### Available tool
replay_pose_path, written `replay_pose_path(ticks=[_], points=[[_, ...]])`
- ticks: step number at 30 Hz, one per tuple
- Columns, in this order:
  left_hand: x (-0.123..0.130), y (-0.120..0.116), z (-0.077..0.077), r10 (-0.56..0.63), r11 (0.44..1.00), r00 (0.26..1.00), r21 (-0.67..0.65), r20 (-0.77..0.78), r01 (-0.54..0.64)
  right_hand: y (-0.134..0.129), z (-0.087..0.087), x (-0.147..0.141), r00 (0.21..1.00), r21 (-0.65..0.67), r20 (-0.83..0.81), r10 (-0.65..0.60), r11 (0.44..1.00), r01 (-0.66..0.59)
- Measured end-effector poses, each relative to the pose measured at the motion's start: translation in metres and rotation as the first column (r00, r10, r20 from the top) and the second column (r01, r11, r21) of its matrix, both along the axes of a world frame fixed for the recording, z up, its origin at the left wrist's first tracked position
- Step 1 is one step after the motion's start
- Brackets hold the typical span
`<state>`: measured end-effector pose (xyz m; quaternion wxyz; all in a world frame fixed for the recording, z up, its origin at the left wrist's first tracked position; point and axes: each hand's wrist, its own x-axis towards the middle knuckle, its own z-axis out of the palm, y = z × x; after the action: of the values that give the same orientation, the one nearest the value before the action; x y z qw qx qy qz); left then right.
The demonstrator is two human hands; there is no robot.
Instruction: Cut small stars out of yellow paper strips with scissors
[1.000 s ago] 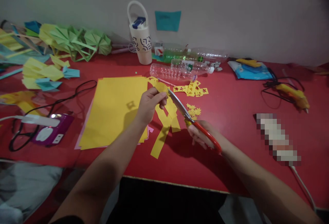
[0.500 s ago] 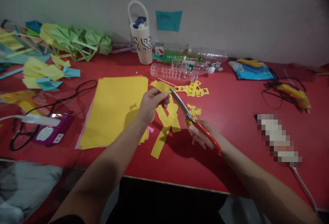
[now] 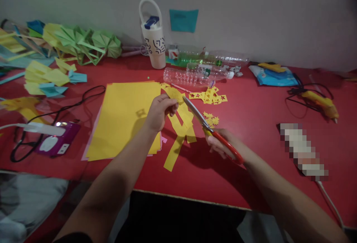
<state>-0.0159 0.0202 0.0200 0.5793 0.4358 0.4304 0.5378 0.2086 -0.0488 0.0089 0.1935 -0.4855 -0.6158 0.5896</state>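
Pinched in my left hand [image 3: 161, 112] is a yellow paper strip [image 3: 175, 93], held above the red table. My right hand [image 3: 220, 142] grips red-handled scissors [image 3: 198, 114], whose blade tips point up and left to the edge of that strip. Under the hands lie loose yellow paper strips [image 3: 174, 154], some crossing each other. Small cut-out yellow stars [image 3: 212, 119] are heaped just beyond the scissors. Behind them rest strips with star-shaped holes [image 3: 209, 96].
Yellow paper sheets [image 3: 125, 116] are stacked left of my hands. Plastic bottles [image 3: 189, 77] and a white tumbler [image 3: 155, 46] stand or lie at the back. A glue gun [image 3: 320, 103] is on the right, a purple power adapter [image 3: 60, 142] on the left. Folded paper pieces [image 3: 83, 44] fill the back left.
My left hand has shifted slightly left and down with the strip. The scissors have moved a little, their tips staying by the strip's edge. The camera view has tilted slightly.
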Motion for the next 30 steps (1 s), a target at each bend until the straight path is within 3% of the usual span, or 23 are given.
replay_pose_path(ticks=[9,17,30], points=[[-0.006,0.003,0.003,-0.015,1.0,1.0,0.005,0.001,0.015,0.0,-0.001,0.003,0.998,-0.024,0.036,0.049,0.999,-0.048],[-0.014,0.005,0.004,-0.16,0.984,0.976,0.054,-0.148,0.169,0.001,0.001,0.003,0.996,-0.021,0.067,0.067,0.998,-0.065],[-0.021,0.008,0.004,-0.274,0.961,0.945,-0.004,-0.181,0.278,0.002,0.006,0.003,0.99,-0.085,0.057,0.13,0.989,-0.125]])
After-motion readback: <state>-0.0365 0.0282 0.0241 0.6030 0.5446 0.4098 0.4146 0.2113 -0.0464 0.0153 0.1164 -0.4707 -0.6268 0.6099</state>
